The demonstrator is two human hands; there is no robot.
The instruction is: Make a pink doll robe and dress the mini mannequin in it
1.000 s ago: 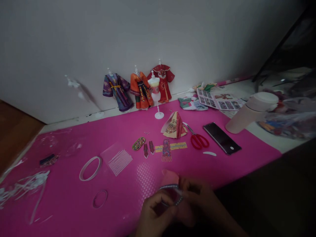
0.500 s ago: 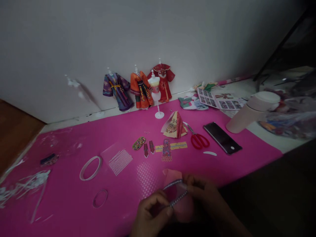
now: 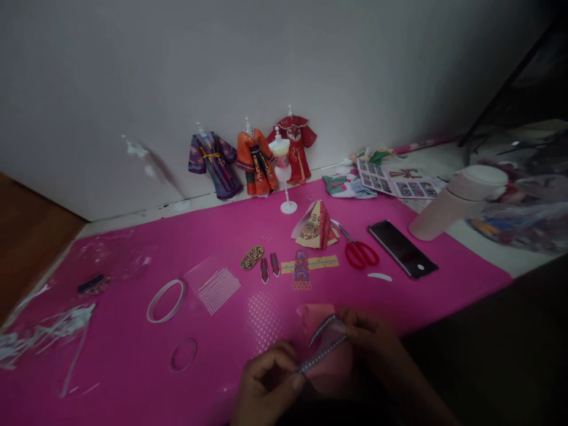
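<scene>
Beaded strip (image 3: 323, 349): a thin strip with pale dots, held low near the front edge of the bench, just above the pink mat (image 3: 133, 331) — it runs slanted between my two hands and loops back at its right end.
Pink piece (image 3: 326, 355): soft pink material, directly behind the strip, touching it.
Left hand (image 3: 266, 387): my grip is pinched on the lower left end of the strip.
Right hand (image 3: 370, 349): my grip is closed on the upper right end, at the loop.
Near: paper pieces (image 3: 302, 269), red scissors (image 3: 360, 251), phone (image 3: 402, 248).
Far: three small robes (image 3: 255, 155) at the wall.
</scene>
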